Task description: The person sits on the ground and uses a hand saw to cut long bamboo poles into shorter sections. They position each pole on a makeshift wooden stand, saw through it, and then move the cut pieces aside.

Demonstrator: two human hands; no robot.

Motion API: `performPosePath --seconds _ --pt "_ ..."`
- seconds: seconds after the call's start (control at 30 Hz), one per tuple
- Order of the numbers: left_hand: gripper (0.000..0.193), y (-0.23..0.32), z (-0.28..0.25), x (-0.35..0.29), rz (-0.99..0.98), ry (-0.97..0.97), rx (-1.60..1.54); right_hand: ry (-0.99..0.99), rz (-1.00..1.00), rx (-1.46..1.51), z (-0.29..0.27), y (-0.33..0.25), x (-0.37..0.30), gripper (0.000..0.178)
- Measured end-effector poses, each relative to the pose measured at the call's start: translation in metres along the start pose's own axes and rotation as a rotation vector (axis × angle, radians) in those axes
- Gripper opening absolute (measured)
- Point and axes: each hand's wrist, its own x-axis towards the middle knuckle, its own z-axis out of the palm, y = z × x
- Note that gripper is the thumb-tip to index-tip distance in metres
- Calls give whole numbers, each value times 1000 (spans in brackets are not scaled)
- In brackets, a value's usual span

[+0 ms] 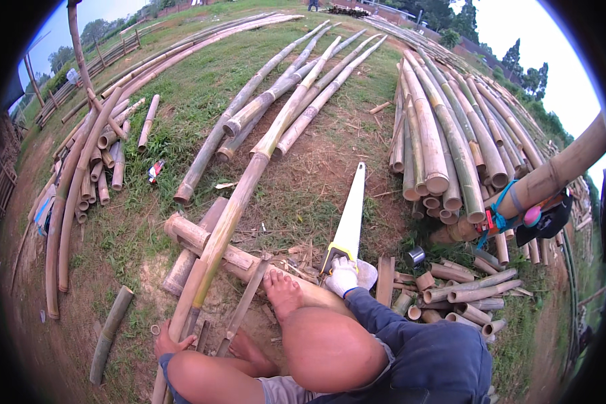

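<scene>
Bamboo in left hand [173, 342], at lower left, with fingers curled round lower part of pole [234, 209], tips partly hidden. Laid across thick log [239, 258]. Probably stiff, rather heavy, a little slippery; better to hold close to log. Further right, gloved right hand [344, 277], with fingers closed round saw [349, 225]; likely light, best taken by handle [329, 256] only.

A navy sleeve [389, 319] and grey shorts [288, 389] are worn; the right hand [344, 274] is covered by a white, blue-edged glove [341, 283]; the left hand [171, 342] and feet [284, 293] are uncovered.
</scene>
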Motion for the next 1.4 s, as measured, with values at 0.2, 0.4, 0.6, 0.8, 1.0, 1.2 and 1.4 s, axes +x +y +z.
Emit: performPosePath --seconds 0.2,0.4,0.6,0.8,1.0,1.2,1.4 --pt "105 3 -2 4 -89 -76 29 313 78 279 -84 -13 -10 62" --pt "106 4 -4 6 -136 -123 50 212 -208 668 -195 -52 -39 47" --pt "108 14 -9 6 -140 -157 86 -116 -574 929 -209 -95 -37 55" --pt "107 11 -5 2 -209 -150 173 -549 -454 1226 -160 -145 -10 58" --pt "107 13 -8 4 -183 -188 162 -638 -444 1242 -131 -167 -3 53" --pt "109 13 -6 3 -180 -171 173 -704 -469 1153 -125 -157 -2 56" --pt "106 11 -4 3 -174 -157 139 -997 -360 1030 -159 -103 -7 62"
